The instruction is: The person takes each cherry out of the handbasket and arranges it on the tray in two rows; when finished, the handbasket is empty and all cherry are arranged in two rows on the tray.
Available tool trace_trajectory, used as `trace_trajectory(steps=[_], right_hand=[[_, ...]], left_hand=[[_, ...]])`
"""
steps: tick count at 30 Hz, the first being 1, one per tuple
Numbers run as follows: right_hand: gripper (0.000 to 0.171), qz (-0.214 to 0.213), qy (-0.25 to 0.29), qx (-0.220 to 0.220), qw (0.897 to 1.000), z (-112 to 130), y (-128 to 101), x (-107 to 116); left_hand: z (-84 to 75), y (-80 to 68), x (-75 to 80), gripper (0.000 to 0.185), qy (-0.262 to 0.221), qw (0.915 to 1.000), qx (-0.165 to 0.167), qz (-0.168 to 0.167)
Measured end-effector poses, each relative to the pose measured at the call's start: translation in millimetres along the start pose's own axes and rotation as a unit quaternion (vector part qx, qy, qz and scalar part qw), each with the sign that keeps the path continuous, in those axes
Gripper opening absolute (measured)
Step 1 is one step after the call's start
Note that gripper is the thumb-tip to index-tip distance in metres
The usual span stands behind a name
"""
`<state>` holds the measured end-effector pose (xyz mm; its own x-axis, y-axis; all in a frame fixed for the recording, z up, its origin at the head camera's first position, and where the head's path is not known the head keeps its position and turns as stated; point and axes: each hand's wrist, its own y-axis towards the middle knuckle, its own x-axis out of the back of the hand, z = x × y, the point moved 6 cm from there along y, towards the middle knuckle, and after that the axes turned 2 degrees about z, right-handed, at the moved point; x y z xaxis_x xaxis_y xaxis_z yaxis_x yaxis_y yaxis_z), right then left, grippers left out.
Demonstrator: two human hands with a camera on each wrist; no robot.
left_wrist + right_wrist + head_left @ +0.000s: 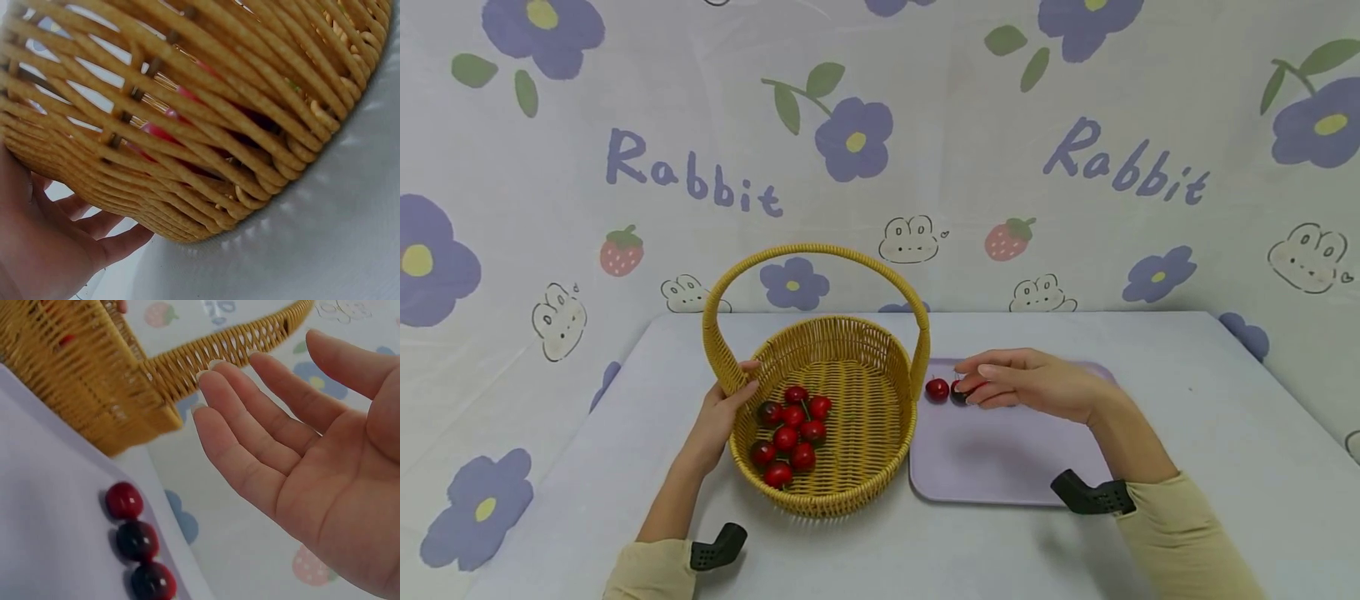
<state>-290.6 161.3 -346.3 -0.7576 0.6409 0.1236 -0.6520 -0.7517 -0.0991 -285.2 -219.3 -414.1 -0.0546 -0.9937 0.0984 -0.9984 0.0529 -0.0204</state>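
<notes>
My left hand (715,421) grips the left rim of a round yellow wicker basket (867,421), near the foot of its tall arched handle. In the left wrist view the fingers lie along the outside of the basket's wall. Several red cherries (786,438) sit together on the left side of the basket's floor. My right hand (1037,385) hovers over the back of a lilac tray (1000,475), fingers extended and nothing held. Below it a red cherry (124,500) and two darker ones, one a dark cherry (137,540), form a row along the tray's edge.
The basket and tray stand side by side on a white table (1217,433). Behind rises a white cloth backdrop (925,150) printed with flowers and rabbits. A black device (1093,493) is worn on the right wrist and another black device (721,548) on the left.
</notes>
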Motion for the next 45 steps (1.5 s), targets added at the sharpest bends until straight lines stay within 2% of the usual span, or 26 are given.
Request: trace_trajectory(steps=[6, 13, 29, 35, 45], right_hand=[[0.037, 0.045, 0.015, 0.015, 0.999, 7.1, 15.8, -25.4], [0.037, 0.074, 0.003, 0.003, 0.997, 12.8, 35.4, -52.5], [0.039, 0.09, -0.029, -0.033, 0.995, 12.4, 88.6, -91.6], [0.042, 0.105, -0.03, -0.035, 0.993, 6.6, 107.8, -103.0], [0.041, 0.098, -0.052, -0.072, 0.991, -7.7, 132.9, -115.5]], left_hand=[[-1.3, -1.1, 0.2, 0.041, 0.001, 1.0, 0.0, -0.002], [-0.8, -1.0, 1.4, 0.04, 0.001, 1.0, 0.001, -0.004], [-1.1, 0.7, 1.3, 0.04, 0.0, 1.0, 0.0, -0.008], [1.3, 2.2, 2.0, 0.04, 0.002, 1.0, -0.002, -0.008], [2.3, 2.5, 3.1, 0.04, -0.001, 1.0, -0.006, -0.004]])
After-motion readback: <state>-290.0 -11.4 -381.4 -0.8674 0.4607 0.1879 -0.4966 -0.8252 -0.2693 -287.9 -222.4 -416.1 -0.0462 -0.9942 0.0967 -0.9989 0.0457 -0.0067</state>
